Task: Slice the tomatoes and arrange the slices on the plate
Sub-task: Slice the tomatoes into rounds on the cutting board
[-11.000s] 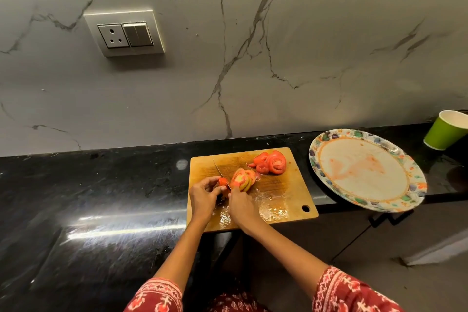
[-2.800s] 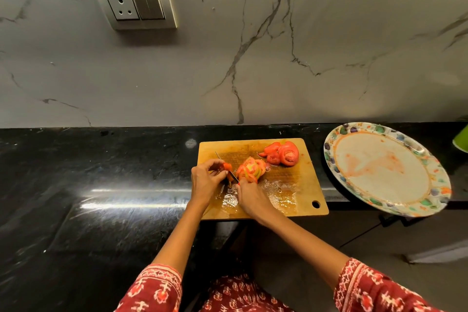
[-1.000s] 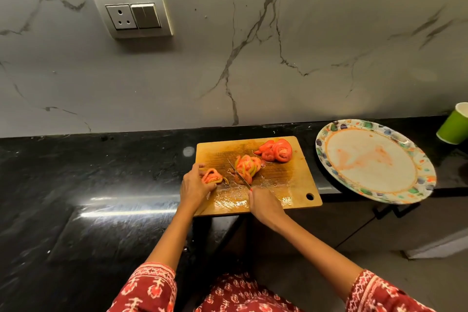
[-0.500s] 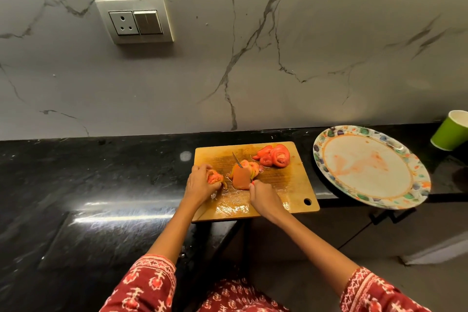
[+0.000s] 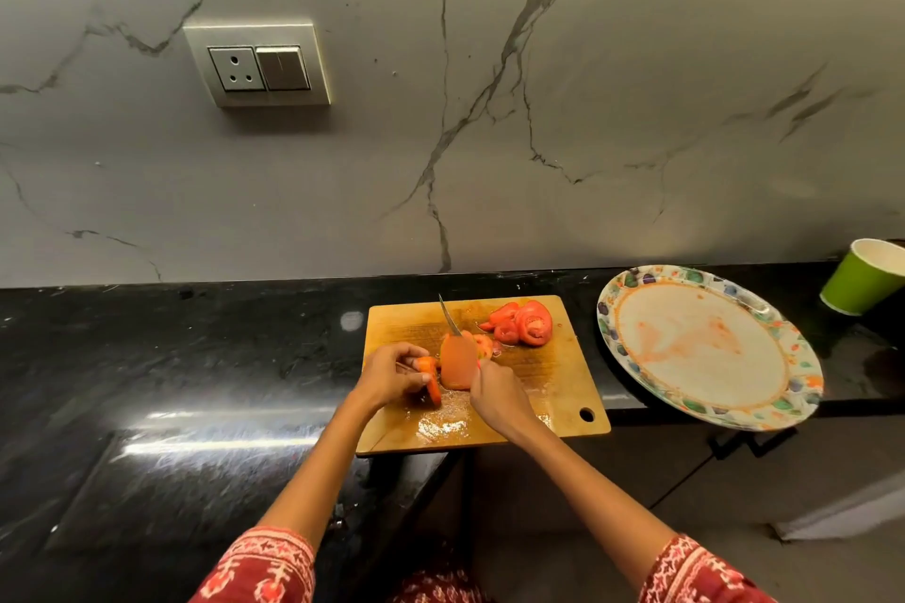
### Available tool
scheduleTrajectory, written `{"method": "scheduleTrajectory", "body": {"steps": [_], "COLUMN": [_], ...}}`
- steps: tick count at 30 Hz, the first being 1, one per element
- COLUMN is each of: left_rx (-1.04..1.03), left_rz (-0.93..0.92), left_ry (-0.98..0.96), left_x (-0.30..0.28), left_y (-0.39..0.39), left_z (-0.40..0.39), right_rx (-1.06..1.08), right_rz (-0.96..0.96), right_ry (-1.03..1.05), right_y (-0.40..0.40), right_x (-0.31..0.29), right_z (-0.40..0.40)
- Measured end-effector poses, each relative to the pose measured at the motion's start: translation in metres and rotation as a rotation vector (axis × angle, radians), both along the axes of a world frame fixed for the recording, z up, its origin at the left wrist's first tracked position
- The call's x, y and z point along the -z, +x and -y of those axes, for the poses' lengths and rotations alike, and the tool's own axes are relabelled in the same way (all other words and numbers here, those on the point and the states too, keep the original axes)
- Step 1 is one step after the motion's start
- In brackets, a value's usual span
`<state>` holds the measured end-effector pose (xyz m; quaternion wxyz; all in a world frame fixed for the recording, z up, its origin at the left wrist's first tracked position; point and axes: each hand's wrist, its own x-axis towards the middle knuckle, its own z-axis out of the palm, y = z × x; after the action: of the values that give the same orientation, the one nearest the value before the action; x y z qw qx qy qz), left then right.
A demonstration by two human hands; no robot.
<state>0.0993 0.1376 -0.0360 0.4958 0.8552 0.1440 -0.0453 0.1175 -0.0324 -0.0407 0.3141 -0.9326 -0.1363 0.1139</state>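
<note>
From the head camera, the right hand grips the knife by its handle, the broad blade turned nearly flat toward the camera with its tip over the far part of the wooden cutting board. Just beside the blade, the left hand pinches a curved tomato piece in its curled fingers. More slices sit behind the blade, and a pile of cut slices lies at the board's far right. The patterned plate, juice-smeared and without slices, waits to the right. The step looks like gathering slices: better to sweep with the flat of the blade, keep the edge away from the left fingertips, and mind the wet, slippery board.
</note>
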Motion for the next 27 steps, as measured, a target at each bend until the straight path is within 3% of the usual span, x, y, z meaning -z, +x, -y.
{"method": "scheduleTrajectory", "body": {"steps": [7, 16, 27], "left_rx": [0.007, 0.098, -0.07], "left_rz": [0.162, 0.151, 0.318], "left_ry": [0.109, 0.03, 0.007], "left_x": [0.018, 0.026, 0.03], "left_y": [-0.003, -0.007, -0.012], "left_z": [0.007, 0.012, 0.023], "right_rx": [-0.02, -0.047, -0.029], "right_rz": [0.03, -0.025, -0.062], "right_ry": [0.034, 0.06, 0.063], "right_y": [-0.012, -0.027, -0.027], "right_x": [0.002, 0.006, 0.003], "right_z": [0.006, 0.002, -0.006]}}
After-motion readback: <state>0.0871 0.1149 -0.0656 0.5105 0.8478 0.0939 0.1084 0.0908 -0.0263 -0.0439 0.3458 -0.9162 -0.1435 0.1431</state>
